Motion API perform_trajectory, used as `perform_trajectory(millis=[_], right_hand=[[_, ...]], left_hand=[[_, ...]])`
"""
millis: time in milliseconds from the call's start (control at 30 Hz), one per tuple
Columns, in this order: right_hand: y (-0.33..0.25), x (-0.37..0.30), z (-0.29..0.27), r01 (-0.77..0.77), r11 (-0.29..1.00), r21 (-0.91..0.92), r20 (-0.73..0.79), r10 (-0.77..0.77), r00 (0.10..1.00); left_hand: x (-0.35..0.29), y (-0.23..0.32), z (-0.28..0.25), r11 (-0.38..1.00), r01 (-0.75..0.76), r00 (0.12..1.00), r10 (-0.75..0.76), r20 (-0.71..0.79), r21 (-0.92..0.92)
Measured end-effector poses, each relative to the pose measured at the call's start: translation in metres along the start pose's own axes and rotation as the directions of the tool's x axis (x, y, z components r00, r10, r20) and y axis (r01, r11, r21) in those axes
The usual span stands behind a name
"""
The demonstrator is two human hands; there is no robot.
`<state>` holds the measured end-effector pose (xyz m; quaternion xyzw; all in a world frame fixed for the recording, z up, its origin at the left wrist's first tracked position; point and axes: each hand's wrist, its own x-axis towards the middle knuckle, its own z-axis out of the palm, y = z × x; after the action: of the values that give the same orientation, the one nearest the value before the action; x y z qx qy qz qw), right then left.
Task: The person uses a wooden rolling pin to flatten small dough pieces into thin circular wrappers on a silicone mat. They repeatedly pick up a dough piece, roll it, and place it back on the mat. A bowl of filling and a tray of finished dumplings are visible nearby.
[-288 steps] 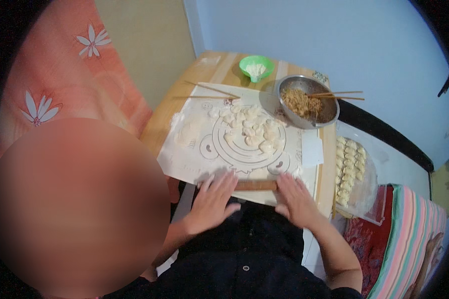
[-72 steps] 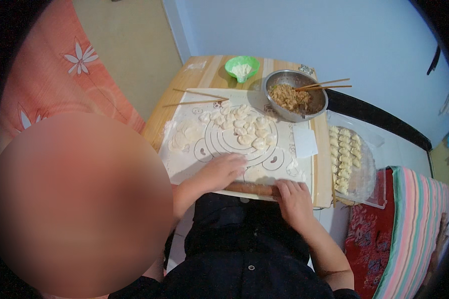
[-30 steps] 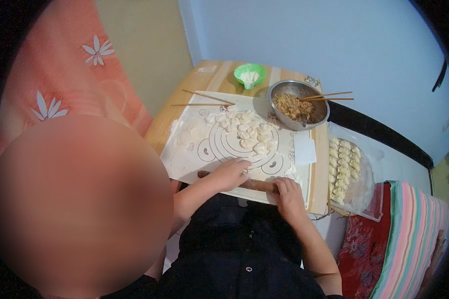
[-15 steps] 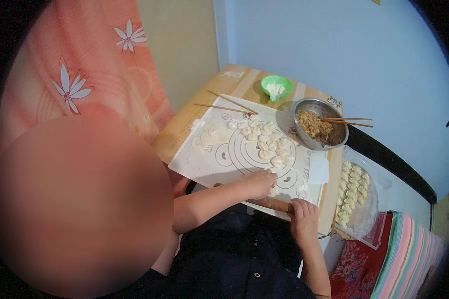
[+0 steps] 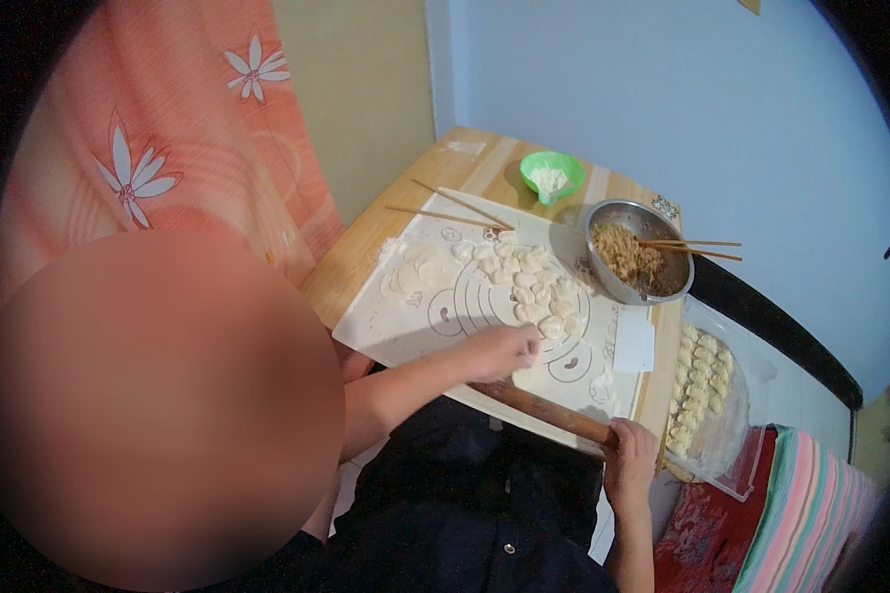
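Note:
My left hand (image 5: 504, 353) is closed, fingertips pinching the edge of a thin round dumpling wrapper (image 5: 527, 377) on the white printed mat (image 5: 396, 331). Just in front of it lies a brown wooden rolling pin (image 5: 562, 411), slanting along the mat's near edge. At the pin's right end, my right hand (image 5: 630, 452) is wrapped around it. Farther back on the mat are several small pale dough pieces (image 5: 530, 284). To their left, flat round wrappers (image 5: 423, 271) lie overlapping.
A steel bowl of filling (image 5: 623, 259) with chopsticks (image 5: 702, 243) stands at the back right. Behind is a green bowl of white flour (image 5: 552, 176). Two more chopsticks (image 5: 445, 215) lie on the mat. A clear tray of dumplings (image 5: 700, 385) sits right of the table. A blurred patch covers the lower left.
My right hand has moved right and nearer, and the rolling pin has shifted with it. My left hand has moved slightly left and away, and more of the wrapper shows under it.

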<state>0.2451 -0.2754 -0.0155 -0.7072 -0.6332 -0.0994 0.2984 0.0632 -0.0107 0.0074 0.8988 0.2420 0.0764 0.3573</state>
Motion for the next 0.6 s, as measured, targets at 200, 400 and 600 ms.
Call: perform_trajectory(millis=[200, 400, 600], right_hand=[[0.022, -0.026, -0.007, -0.264, 0.962, 0.068, -0.025, 0.266, 0.964], [0.024, -0.022, -0.001, -0.413, 0.886, 0.212, -0.056, 0.433, 0.900], [0.026, -0.024, 0.003, -0.450, 0.814, 0.367, -0.055, 0.502, 0.863]], left_hand=[[-0.004, -0.071, -0.082, 0.935, 0.288, 0.911, -0.200, -0.360, 0.208], [0.050, -0.129, -0.093, 0.866, 0.298, 0.864, -0.067, -0.499, 0.401], [0.074, -0.123, -0.079, 0.752, 0.418, 0.871, -0.171, -0.461, 0.510]])
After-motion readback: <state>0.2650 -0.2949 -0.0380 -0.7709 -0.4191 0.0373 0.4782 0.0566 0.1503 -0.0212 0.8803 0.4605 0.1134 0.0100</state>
